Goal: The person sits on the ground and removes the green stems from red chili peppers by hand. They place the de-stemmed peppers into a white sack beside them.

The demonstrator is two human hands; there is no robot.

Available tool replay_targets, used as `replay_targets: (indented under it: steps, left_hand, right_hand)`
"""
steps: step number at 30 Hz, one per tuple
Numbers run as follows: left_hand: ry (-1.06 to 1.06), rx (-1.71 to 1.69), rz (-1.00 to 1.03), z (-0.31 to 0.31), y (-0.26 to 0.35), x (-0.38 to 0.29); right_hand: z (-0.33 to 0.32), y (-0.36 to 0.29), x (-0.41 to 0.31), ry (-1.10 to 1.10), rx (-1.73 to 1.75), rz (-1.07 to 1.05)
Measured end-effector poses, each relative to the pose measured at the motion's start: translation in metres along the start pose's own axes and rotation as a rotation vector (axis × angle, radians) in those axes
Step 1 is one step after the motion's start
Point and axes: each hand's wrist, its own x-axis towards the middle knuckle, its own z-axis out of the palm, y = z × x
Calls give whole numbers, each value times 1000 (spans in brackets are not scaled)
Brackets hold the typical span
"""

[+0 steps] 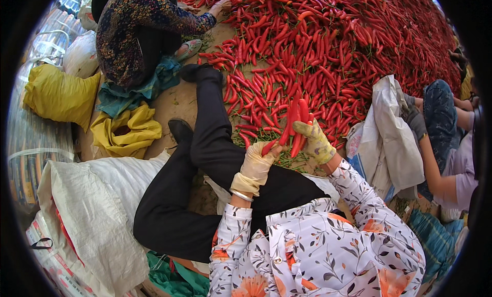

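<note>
My left hand (254, 167), in a cream glove, pinches a red chili pepper (268, 147) near my lap. Just to its right, my right hand (317, 141) wears a patterned yellowish glove and holds a bunch of several long red chili peppers (295, 120), tips pointing up and down. The two hands nearly meet at the bunch; whether they touch is hard to tell. Beyond them a broad heap of red chili peppers (307, 54) covers the ground. Loose green stems (294, 160) lie below and around my hands.
At the left sits an open white woven sack (96, 204) with red peppers inside. Yellow sacks (61, 97) lie farther up. One person (130, 39) crouches at upper left, reaching to the heap. At right, another person's gloved hand (417, 122) holds a white sack (396, 143).
</note>
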Motion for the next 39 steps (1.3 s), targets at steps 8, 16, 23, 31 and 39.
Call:
replay_targets:
  steps: [8,16,23,31,39]
  left_hand:
    - [157,-20,166,-3,13,-1]
    - [263,743,353,9,-1,2]
    - [261,1277,560,9,-11,4]
    - [48,928,700,5,0,4]
    - [100,-543,19,-8,-12,24]
  right_hand:
    - [2,18,-3,239,150,106]
    - [20,31,-4,316,-487,-130]
    - [29,3,-14,289,-543,-16]
    - [-27,-20,-7,92,-190,278]
    - [47,-23,-10,-63,-528,124]
